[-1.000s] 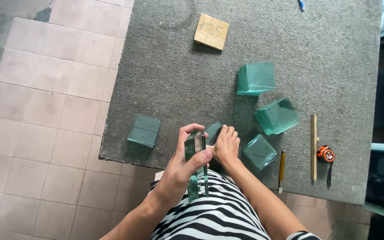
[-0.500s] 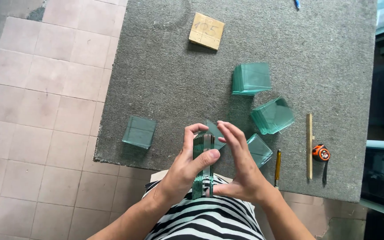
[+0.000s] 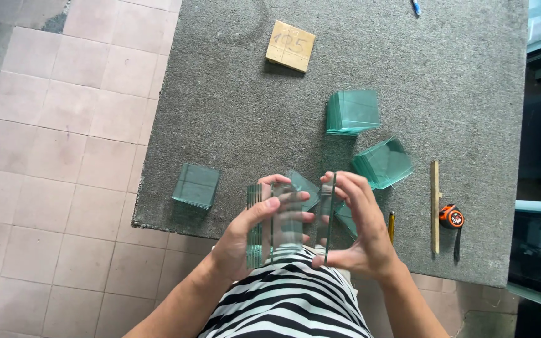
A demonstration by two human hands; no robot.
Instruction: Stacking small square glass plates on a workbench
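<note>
Your left hand [image 3: 245,235] grips a small bundle of square glass panes [image 3: 255,225] held on edge, thumb across the front and fingers behind, just above your striped top at the near edge of the grey felt-covered table [image 3: 458,75]. Your right hand [image 3: 358,231] pinches a single glass pane [image 3: 330,216], also on edge, a short gap to the right of the bundle (the glass between the two is blurred, so you cannot count the panes).

On the table, taking the bundle as your mark: one stack of panes [image 3: 196,185] lies to its left, a neat stack [image 3: 353,112] sits beyond it to the right, a fanned stack [image 3: 383,163] lies nearer on the right, and one loose pane [image 3: 302,188] lies flat just behind your fingers. Further right lie a yellow-handled glass cutter [image 3: 391,226], a wooden ruler [image 3: 435,206] and an orange tape measure [image 3: 451,216]. A wooden block [image 3: 290,45] sits far beyond.

Judging by this, several stacks are already sorted and set down; the bundle in your hands and the fanned stack remain unsquared.
</note>
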